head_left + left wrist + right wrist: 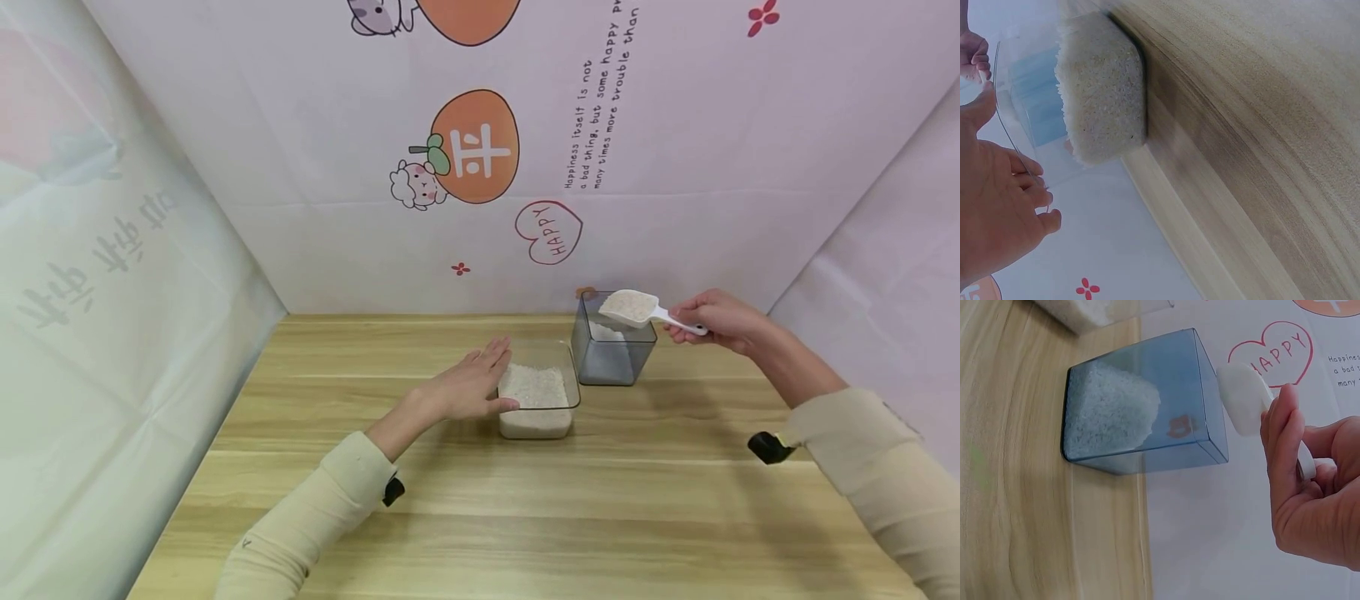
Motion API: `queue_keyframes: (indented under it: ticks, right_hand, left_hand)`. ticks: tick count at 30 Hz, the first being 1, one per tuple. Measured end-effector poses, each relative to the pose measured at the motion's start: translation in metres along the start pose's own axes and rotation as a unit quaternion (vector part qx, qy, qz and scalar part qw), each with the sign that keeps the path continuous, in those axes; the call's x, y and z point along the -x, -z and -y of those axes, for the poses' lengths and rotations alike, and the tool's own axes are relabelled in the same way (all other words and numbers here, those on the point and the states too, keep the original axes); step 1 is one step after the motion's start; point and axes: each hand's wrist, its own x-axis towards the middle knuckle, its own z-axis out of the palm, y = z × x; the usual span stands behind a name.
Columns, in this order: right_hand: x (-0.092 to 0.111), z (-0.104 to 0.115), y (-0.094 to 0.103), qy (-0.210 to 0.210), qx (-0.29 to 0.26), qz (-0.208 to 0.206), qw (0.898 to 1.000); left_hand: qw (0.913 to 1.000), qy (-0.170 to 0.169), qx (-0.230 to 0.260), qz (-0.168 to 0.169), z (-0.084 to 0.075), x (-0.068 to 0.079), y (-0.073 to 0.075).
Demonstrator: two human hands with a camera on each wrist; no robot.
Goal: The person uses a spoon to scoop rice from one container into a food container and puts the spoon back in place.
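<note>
My right hand (717, 321) grips the handle of a white scoop (660, 313) heaped with rice (628, 305). The scoop is over the opening of a blue-grey see-through container (609, 360), which has rice in its lower part, as the right wrist view shows through its wall (1110, 412). My left hand (471, 385) rests with extended fingers against the left rim of a clear container (536, 421). Rice (1100, 87) fills the lower part of that container in the left wrist view. Both containers stand upright, side by side.
The containers stand on a wooden table (480, 517), near its back edge. Behind it rises a white printed backdrop (675, 242) with a red heart (550, 233). More white sheeting hangs at the left (135, 333) and right sides.
</note>
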Motion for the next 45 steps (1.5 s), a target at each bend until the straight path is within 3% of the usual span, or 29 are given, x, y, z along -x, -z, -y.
queue_keyframes:
  ticks: [26,45]
  right_hand:
    - [0.0,0.009,0.001,-0.007,0.056,-0.011,0.998]
    - [0.002,0.014,-0.001,0.019,0.126,-0.024,0.992]
  left_hand:
    - [1.0,0.005,0.005,0.004,-0.002,0.001,0.002]
    - [1.0,0.0,0.006,0.002,0.0,0.001,0.001]
